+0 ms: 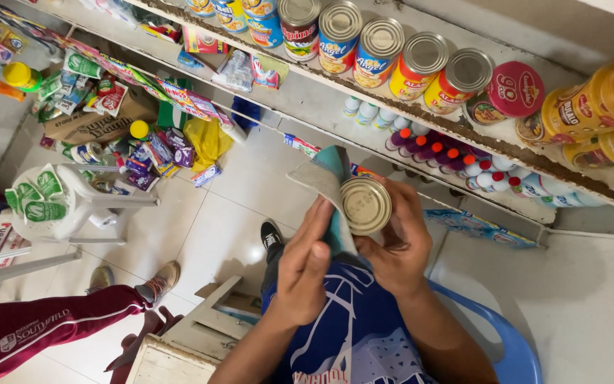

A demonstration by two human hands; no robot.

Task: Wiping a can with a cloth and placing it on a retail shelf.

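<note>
**Can held at chest height, cloth against its side**

Your right hand (396, 249) is closed around a can (366, 205), gripping its body from below with the metal lid facing up toward the camera. The can sits in front of your chest, clear of the shelf (364, 117), between your two hands.

Your left hand (305, 267) lies flat, fingers extended, pressing a cloth (325, 178) against the can's left side. The cloth is grey on one face and teal on the other; its upper corner stands free above the can. The hand is not fisted: palm and fingers pin the cloth, nothing more.

Step in hand, as judged: wiping the can, cloth on the side wall, lid not covered.

Next move, as judged: it calls for you to turn the can in the right hand while the left keeps the cloth pressed on, so the unwiped side comes round. Grip looks firm, but the can is held only from below and behind; a loose turn could let it slip.

Surroundings: a row of cans (381, 46) lies along the top shelf, lids toward you, with yellow jars (591, 107) at the right end. Small bottles (456, 160) with red and orange caps stand on the lower shelf. You sit on a blue chair (502, 334). Another person's leg in a maroon trouser (51, 327) reaches in at lower left, well apart from your hands
</note>
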